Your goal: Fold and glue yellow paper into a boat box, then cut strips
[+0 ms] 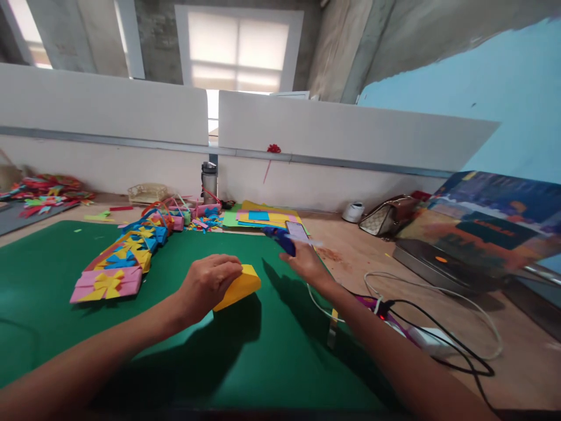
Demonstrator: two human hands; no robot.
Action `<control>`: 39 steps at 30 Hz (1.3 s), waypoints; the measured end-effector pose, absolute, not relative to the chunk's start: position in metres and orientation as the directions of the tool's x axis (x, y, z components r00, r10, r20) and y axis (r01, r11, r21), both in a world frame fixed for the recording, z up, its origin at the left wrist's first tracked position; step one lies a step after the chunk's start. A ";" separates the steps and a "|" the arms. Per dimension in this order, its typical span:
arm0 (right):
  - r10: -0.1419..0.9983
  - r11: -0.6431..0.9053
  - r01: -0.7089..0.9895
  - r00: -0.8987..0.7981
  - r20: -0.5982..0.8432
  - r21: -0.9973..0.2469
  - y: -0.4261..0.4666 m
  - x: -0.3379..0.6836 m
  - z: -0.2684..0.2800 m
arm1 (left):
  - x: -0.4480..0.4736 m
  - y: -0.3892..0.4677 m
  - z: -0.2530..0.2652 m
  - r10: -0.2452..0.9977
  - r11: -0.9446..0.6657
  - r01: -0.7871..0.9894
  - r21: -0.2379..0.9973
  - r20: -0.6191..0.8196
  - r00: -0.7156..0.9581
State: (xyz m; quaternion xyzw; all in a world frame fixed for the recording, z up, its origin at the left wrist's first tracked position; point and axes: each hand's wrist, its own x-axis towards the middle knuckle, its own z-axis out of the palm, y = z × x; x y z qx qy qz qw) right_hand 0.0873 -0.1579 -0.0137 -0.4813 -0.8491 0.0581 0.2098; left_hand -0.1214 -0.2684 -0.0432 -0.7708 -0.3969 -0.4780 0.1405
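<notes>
Yellow paper box (239, 285) sits under your left hand (209, 285), fingers clenched over it on the green mat (52, 327), while your right hand (307, 263) grips the blue glue gun (280, 238), so gluing looks underway.

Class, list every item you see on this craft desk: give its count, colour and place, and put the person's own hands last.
Cutting mat: one, green, covers the near desk.
Paper box: one, yellow, mid-mat, under the left hand.
Glue gun: one, blue, at the mat's far edge, in the right hand.
Bowed gift boxes: a row, count unclear, pink, yellow and blue, left on the mat.
Paper sheets: a stack, green, yellow, blue, behind the mat.
Flask: one, grey, by the partition.
Handbag: one, brown, right rear.
Cables: several, black and white, right desk.
Left hand: grips the paper box.
Right hand: holds the glue gun.
</notes>
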 end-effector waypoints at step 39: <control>0.875 0.318 0.560 -0.484 0.009 -0.765 -0.274 0.167 0.004 | -0.097 -0.287 -0.047 0.606 -0.633 0.751 0.187 0.724 0.331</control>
